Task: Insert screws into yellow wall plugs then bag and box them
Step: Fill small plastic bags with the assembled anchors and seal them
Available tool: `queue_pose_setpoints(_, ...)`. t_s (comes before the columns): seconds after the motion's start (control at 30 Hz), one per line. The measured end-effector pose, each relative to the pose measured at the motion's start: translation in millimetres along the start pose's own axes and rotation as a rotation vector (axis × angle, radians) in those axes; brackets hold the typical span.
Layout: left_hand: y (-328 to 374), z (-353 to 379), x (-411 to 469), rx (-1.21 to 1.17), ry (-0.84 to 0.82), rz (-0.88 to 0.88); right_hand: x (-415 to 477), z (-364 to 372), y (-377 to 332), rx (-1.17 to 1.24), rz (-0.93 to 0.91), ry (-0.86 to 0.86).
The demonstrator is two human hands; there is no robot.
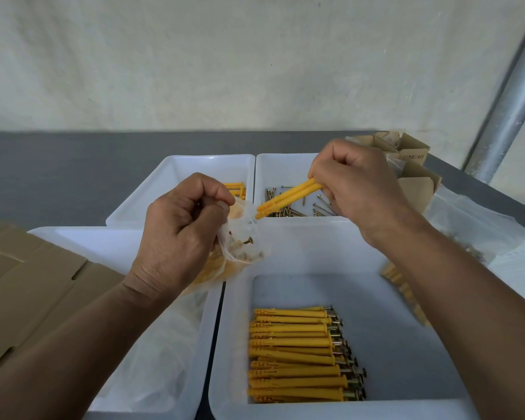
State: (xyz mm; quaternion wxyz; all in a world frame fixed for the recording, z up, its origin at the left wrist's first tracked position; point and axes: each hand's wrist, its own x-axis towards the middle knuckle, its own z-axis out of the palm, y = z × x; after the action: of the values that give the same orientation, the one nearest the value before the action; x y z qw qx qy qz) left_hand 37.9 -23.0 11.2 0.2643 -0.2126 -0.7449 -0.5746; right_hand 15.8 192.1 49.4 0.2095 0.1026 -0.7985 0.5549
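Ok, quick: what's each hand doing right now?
Left hand: grips the clear bag near its mouth.
Right hand: pinches yellow wall plugs, tips pointing toward the bag.

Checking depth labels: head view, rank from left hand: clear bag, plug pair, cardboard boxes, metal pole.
1. clear bag: gripped in the left hand
2. plug pair: just right, at bag mouth
3. cardboard boxes: back right
4. metal pole: far right

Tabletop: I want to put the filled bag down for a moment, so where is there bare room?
Bare grey tabletop lies left of the far-left bin, beyond the flat cardboard. The near-right bin is bare behind and right of its plug stack. Crowded: right edge, with boxes and bags.
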Motion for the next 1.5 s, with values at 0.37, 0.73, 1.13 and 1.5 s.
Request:
queue_pose_setpoints(0.37,3.1,1.1,0.2,0.006,0.005,0.004,-21.1,28.2,-1.5,0.015,-0.081,-0.249)
queue_pose_setpoints(0.73,3.8,1.0,-1.0,0.024,0.003,0.006,-35.6,51.4,-1.6,-0.038,-0.021,-0.424)
queue_pose_setpoints(1.13,2.5,1.0,-0.9,0.028,-0.006,0.006,-35.9,46.8,-2.1,-0.189,-0.161,-0.476)
queue_pose_setpoints(1.5,1.0,2.0,0.0,0.038,-0.008,0.002,-18.1,24.0,3.6,-0.427,0.081,-0.371)
